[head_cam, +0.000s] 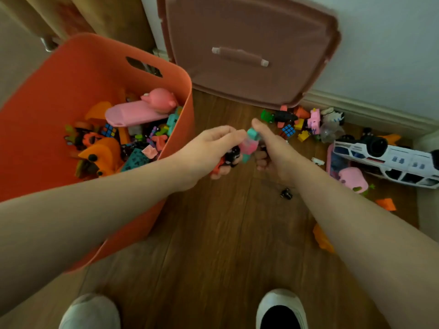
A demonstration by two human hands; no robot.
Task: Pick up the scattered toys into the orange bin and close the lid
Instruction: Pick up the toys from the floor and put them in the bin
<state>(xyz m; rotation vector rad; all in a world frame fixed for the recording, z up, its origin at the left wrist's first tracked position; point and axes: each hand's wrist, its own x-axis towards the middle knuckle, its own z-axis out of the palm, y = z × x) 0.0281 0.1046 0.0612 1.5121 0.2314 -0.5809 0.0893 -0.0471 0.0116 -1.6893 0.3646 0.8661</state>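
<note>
— What have the hands got?

— I see my left hand curled round a small black and orange toy. My right hand pinches a pink and teal block figure, which sits between the two hands, touching both.

— And the bin?

— The orange bin stands just left of my left hand, open, with toys inside. Its lid leans on the wall beyond both hands.

— Anything left on the floor?

— Yes. A loose pile lies beyond my right hand, and a white car lies overturned to its right.
</note>
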